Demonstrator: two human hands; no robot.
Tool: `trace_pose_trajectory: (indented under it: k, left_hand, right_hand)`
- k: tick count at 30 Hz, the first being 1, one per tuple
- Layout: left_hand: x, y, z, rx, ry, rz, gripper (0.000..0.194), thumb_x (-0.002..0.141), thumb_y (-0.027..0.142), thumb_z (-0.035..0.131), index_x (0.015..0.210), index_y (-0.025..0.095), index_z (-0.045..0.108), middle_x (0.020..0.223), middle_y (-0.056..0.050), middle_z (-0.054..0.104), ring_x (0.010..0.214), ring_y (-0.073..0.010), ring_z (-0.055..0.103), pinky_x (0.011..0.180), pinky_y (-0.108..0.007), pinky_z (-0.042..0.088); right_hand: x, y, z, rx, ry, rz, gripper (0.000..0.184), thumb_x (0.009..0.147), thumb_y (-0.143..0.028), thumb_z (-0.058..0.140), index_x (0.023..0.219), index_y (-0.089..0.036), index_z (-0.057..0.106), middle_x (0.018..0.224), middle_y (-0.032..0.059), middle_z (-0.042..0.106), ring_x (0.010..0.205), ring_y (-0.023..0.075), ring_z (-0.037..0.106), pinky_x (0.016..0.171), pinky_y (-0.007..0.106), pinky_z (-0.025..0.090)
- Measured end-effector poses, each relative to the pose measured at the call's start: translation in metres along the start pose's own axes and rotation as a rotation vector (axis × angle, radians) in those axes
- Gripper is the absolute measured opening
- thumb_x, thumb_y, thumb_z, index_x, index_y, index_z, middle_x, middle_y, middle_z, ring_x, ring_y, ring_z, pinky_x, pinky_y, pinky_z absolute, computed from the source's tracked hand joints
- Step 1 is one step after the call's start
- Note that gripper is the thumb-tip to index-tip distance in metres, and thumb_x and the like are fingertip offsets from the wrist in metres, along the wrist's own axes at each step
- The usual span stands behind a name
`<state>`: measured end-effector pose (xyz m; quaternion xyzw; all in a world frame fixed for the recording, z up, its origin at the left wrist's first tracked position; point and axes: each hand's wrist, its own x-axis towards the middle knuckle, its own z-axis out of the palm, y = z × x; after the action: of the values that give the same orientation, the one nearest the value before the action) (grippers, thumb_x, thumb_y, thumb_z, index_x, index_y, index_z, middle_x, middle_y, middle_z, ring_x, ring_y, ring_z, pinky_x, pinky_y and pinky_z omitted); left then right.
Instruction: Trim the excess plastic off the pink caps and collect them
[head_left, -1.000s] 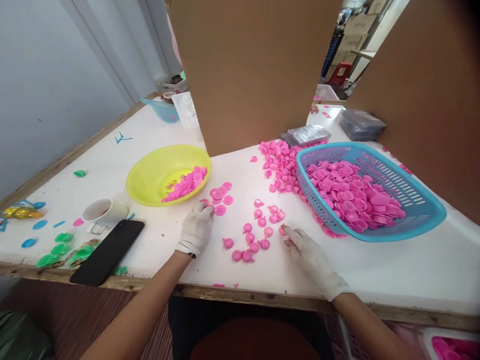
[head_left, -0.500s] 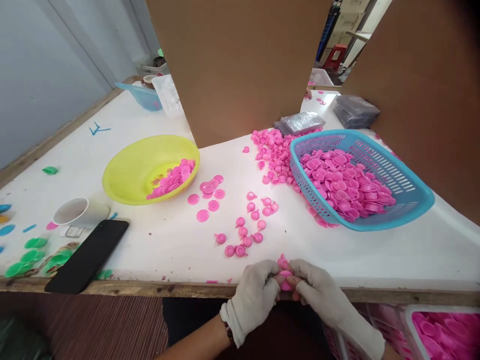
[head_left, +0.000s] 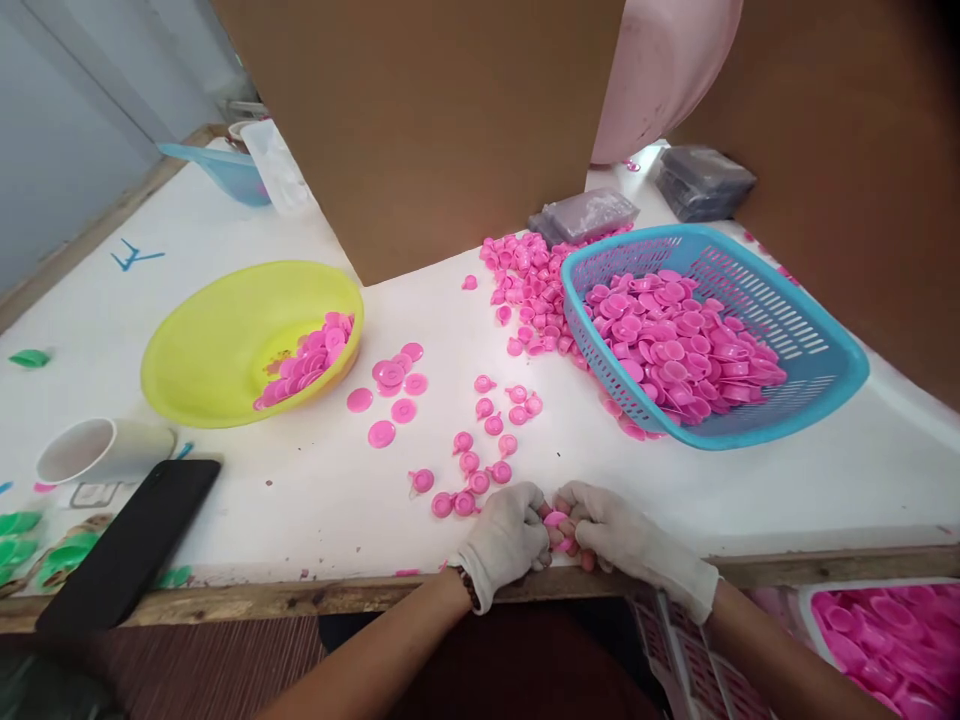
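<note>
My left hand [head_left: 506, 538] and my right hand [head_left: 619, 535], both in pale gloves with bare fingertips, meet at the table's front edge. Their fingertips pinch a small round pink plastic piece [head_left: 557, 531] between them; the fingers partly cover it. Just beyond my left hand lie several small pink toy teapots [head_left: 469, 462], each with a little spout or handle. Flat pink discs [head_left: 381, 433] rest farther left, beside a yellow bowl [head_left: 202, 350] that holds more of them. On the right, a blue basket [head_left: 765, 432] is heaped with pink toy cups [head_left: 679, 350].
Behind the basket spreads a pile of pink pieces [head_left: 525, 275] near wrapped packs [head_left: 589, 215]. Brown cardboard panels [head_left: 435, 120] stand at the back. A black phone [head_left: 135, 550], a white cup [head_left: 105, 450] and green pieces are at left. Below right sits a bin [head_left: 806, 610] of pink pieces.
The view has shifted, so the table's things sit farther left. My hands stay together on the pink piece, fingers shifted around it. A large pink basin now shows between the panels.
</note>
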<state>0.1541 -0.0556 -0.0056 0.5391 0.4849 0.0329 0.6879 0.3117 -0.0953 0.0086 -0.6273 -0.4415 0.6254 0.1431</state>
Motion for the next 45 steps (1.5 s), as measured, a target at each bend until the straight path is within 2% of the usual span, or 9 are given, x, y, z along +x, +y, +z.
trace_pose_trajectory:
  k: [7, 13, 19, 22, 26, 32, 37, 40, 45]
  left_hand:
    - [0.005, 0.011, -0.005, 0.108, -0.014, -0.050, 0.016, 0.064, 0.012, 0.057, 0.077, 0.017, 0.051, 0.053, 0.004, 0.052, 0.046, -0.0114, 0.055, 0.042, -0.019, 0.041]
    - [-0.022, 0.005, -0.006, 0.310, 0.214, 0.285, 0.016, 0.071, 0.015, 0.054, 0.086, 0.019, 0.057, 0.064, 0.002, 0.059, 0.057, -0.0110, 0.055, 0.052, -0.021, 0.041]
    - [-0.045, 0.003, -0.101, 0.609, 0.795, 0.492, 0.019, 0.083, 0.016, 0.045, 0.096, 0.019, 0.059, 0.093, -0.005, 0.059, 0.081, -0.0143, 0.055, 0.076, -0.026, 0.043]
    - [-0.042, -0.007, -0.151, 0.804, 0.967, 0.311, 0.023, 0.083, 0.020, 0.047, 0.102, 0.016, 0.058, 0.099, -0.009, 0.053, 0.080, -0.0181, 0.054, 0.071, -0.029, 0.043]
    - [-0.034, -0.025, -0.173, 0.900, 0.993, 0.234, 0.020, 0.083, 0.025, 0.047, 0.096, 0.018, 0.059, 0.101, -0.009, 0.051, 0.077, -0.0176, 0.053, 0.066, -0.029, 0.042]
    - [-0.056, -0.028, -0.156, 0.565, 0.930, 0.306, 0.010, 0.080, 0.026, 0.048, 0.080, 0.019, 0.054, 0.075, -0.001, 0.058, 0.069, -0.0143, 0.054, 0.065, -0.026, 0.042]
    - [-0.078, -0.015, -0.085, 0.067, 0.486, 0.268, 0.014, 0.080, 0.025, 0.044, 0.088, 0.018, 0.053, 0.067, 0.002, 0.057, 0.058, -0.0110, 0.054, 0.056, -0.022, 0.042]
    - [-0.075, -0.010, -0.033, 0.059, 0.257, 0.319, 0.013, 0.079, 0.019, 0.042, 0.079, 0.018, 0.055, 0.065, 0.002, 0.057, 0.060, -0.0106, 0.054, 0.056, -0.021, 0.041]
    - [-0.058, -0.003, -0.005, 0.180, 0.288, 0.368, 0.022, 0.079, 0.017, 0.042, 0.094, 0.019, 0.058, 0.070, 0.000, 0.061, 0.063, -0.0118, 0.053, 0.061, -0.023, 0.040]
  right_hand:
    - [0.009, -0.012, -0.001, 0.042, -0.050, 0.151, 0.010, 0.076, -0.027, 0.051, 0.080, -0.021, 0.043, 0.057, -0.0043, 0.056, 0.041, 0.0078, 0.051, 0.037, 0.017, 0.034]
    - [0.001, -0.015, -0.002, 0.064, -0.036, -0.003, 0.009, 0.075, -0.026, 0.053, 0.074, -0.019, 0.047, 0.056, -0.0036, 0.054, 0.044, 0.0083, 0.050, 0.042, 0.019, 0.036]
    - [-0.018, -0.020, -0.034, 0.605, 0.514, -0.524, 0.022, 0.079, -0.032, 0.050, 0.100, -0.026, 0.048, 0.085, 0.0022, 0.060, 0.064, 0.0126, 0.058, 0.058, 0.026, 0.049]
    - [-0.009, -0.024, -0.022, 0.304, 0.508, -0.582, 0.034, 0.079, -0.025, 0.046, 0.113, -0.026, 0.047, 0.083, 0.0031, 0.058, 0.064, 0.0142, 0.057, 0.056, 0.027, 0.049]
    - [0.020, -0.025, 0.019, -0.498, 0.394, -0.585, 0.041, 0.082, -0.019, 0.041, 0.121, -0.023, 0.051, 0.092, 0.0067, 0.057, 0.078, 0.0173, 0.057, 0.070, 0.031, 0.049]
    - [0.012, -0.009, 0.030, -0.878, 0.289, -0.516, 0.044, 0.085, -0.013, 0.036, 0.124, -0.027, 0.050, 0.094, 0.0064, 0.056, 0.078, 0.0172, 0.057, 0.068, 0.028, 0.047]
    - [-0.024, -0.006, 0.025, -0.543, 0.253, -0.501, 0.035, 0.084, -0.012, 0.036, 0.112, -0.023, 0.054, 0.098, 0.0058, 0.057, 0.086, 0.0157, 0.057, 0.077, 0.028, 0.046]
    - [-0.034, -0.012, 0.031, -0.336, 0.226, -0.389, 0.019, 0.085, -0.021, 0.041, 0.097, -0.020, 0.056, 0.084, 0.0026, 0.059, 0.075, 0.0143, 0.056, 0.069, 0.026, 0.045]
    - [-0.030, -0.006, 0.022, -0.087, 0.119, -0.134, 0.014, 0.083, -0.024, 0.040, 0.073, -0.019, 0.047, 0.056, -0.0041, 0.051, 0.049, 0.0090, 0.047, 0.046, 0.020, 0.038]
